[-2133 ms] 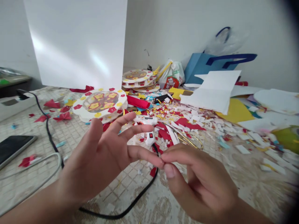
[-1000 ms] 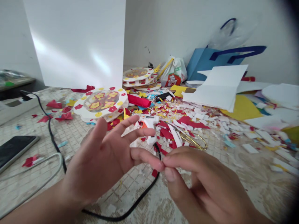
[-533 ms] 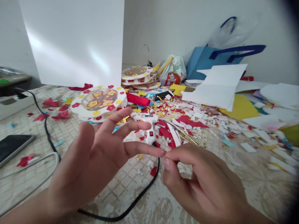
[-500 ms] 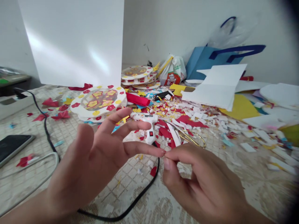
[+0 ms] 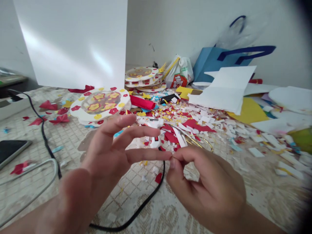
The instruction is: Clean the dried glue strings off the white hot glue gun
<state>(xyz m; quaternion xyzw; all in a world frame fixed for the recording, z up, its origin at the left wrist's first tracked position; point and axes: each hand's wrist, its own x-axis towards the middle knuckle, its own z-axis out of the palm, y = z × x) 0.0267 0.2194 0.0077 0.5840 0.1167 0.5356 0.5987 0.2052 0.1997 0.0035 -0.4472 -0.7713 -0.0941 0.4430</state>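
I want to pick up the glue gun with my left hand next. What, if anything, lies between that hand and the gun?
Nothing visible blocks it. The left hand is spread open, its fingertips just in front of the white glue gun, which lies among paper scraps. The right hand pinches at the left fingertip, off to the side.

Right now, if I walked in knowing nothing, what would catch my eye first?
Two bare hands meet in front: the right hand pinches at a fingertip of the spread left hand. Behind them, red, white and yellow paper scraps litter the table around a white glue gun. Farther left lies a round white paper disc with red and yellow flowers.
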